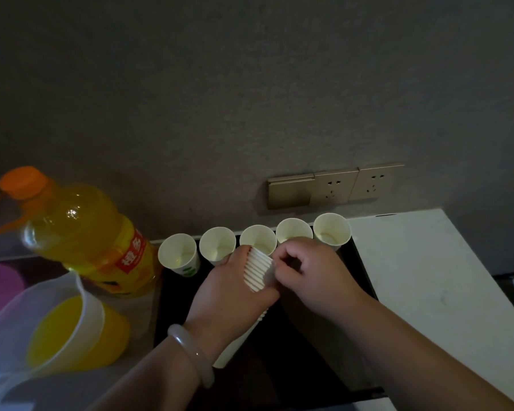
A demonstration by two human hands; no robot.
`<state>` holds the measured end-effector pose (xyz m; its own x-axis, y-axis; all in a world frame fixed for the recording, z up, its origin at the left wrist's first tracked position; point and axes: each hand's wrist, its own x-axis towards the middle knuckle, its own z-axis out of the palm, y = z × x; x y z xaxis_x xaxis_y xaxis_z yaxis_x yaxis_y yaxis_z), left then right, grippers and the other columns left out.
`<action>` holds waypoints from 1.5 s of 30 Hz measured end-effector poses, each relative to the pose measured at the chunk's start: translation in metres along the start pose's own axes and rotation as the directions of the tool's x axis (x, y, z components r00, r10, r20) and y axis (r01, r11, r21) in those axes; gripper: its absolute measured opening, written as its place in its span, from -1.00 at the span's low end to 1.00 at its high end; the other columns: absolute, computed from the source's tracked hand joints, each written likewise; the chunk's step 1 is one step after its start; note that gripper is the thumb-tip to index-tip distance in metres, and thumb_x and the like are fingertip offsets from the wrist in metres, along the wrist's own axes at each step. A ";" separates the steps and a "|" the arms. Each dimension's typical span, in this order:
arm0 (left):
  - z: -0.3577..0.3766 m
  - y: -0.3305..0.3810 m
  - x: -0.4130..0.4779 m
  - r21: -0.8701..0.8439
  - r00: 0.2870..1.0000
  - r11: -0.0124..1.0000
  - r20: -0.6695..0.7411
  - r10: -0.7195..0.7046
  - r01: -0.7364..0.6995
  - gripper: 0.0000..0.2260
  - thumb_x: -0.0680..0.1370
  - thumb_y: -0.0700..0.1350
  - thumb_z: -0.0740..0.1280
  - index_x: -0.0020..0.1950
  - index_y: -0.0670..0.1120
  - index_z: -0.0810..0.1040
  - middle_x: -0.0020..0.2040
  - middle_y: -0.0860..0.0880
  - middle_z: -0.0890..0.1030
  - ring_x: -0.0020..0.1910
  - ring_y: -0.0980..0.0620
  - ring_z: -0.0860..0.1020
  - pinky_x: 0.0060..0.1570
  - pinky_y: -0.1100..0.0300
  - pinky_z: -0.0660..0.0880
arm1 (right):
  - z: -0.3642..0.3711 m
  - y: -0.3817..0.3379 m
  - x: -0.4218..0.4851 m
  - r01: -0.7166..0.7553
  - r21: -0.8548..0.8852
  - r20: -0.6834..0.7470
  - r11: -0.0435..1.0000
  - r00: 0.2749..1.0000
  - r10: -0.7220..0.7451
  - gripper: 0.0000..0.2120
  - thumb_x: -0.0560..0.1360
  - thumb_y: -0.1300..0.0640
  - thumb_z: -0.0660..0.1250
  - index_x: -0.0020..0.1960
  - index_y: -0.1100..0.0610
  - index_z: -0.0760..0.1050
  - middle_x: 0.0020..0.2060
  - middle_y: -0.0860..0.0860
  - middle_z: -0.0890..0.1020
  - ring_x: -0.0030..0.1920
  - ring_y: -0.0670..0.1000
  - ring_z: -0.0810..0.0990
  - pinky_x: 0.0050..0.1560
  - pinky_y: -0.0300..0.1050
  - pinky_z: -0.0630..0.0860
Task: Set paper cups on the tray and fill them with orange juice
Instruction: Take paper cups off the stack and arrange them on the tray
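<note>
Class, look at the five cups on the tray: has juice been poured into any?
No: all five cups show pale, dry bottoms.

Five upright paper cups, one nested cup stack, one juice bottle, one jug, one tray, two hands.

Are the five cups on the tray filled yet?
Empty. All five cups stand upright in a row at the back of the tray, and their insides show pale bare bottoms with no orange liquid.
</note>
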<state>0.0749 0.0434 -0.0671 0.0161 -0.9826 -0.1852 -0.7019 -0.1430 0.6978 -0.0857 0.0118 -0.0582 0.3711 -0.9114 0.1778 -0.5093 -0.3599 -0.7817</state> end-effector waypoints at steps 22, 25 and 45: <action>-0.018 0.002 -0.004 0.064 0.995 0.995 -0.066 0.076 -0.071 -0.43 0.31 0.30 0.39 0.24 0.15 0.35 0.03 0.17 0.48 -0.02 0.18 0.50 -0.07 0.21 0.50 | -0.027 -0.002 0.008 -0.115 -0.145 -0.341 0.983 0.938 0.059 -0.92 0.56 0.16 0.26 -0.07 0.00 0.47 -0.21 -0.13 0.50 -0.20 -0.27 0.45 -0.23 -0.50 0.35; -0.014 -0.006 -0.011 0.046 0.996 0.999 -0.087 0.012 -0.008 -0.44 0.32 0.31 0.39 0.24 0.17 0.32 0.04 0.20 0.44 -0.01 0.18 0.47 -0.08 0.23 0.46 | -0.049 0.005 0.003 -0.126 -0.189 -0.352 0.974 0.934 0.053 -0.91 0.53 0.20 0.29 -0.06 0.02 0.46 -0.16 -0.06 0.53 -0.24 -0.24 0.44 -0.23 -0.49 0.38; 0.001 0.013 -0.014 0.038 0.999 0.999 -0.033 -0.015 0.016 -0.33 0.39 0.27 0.39 0.41 0.11 0.25 0.17 0.17 0.38 0.10 0.15 0.40 0.01 0.27 0.34 | -0.027 0.086 -0.056 0.089 -0.667 -0.150 0.740 0.957 -0.250 -0.83 0.43 0.10 0.21 -0.21 0.10 0.56 -0.32 -0.04 0.60 -0.28 0.07 0.60 0.02 -0.08 0.34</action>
<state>0.0652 0.0550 -0.0565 0.0500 -0.9836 -0.1731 -0.7279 -0.1546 0.6681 -0.1713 0.0270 -0.1191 0.3659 -0.8118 0.4551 -0.8615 -0.4804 -0.1643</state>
